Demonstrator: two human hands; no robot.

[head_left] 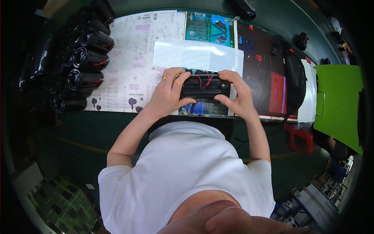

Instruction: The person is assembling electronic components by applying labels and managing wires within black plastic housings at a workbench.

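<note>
Between my hands, over the near edge of the workbench, is a black cylindrical speaker housing [194, 92] lying sideways. Red wires [207, 80] show along its upper side. My left hand [171, 87] is closed round its left end, thumb at the near side and fingers over the far side. Gripping the right end in the same way is my right hand [237, 91]. What lies under the housing is mostly hidden. Just beyond it, a translucent plastic sheet [187, 54] rests on the bench.
Several similar black housings [90, 58] with red wires are piled at the left. Printed cardboard [132, 39] covers the bench [175, 113]. To the right are a black bag-like item [294, 80], a green panel [337, 97] and a red stool [302, 138]. Another housing [243, 8] stands at the far side.
</note>
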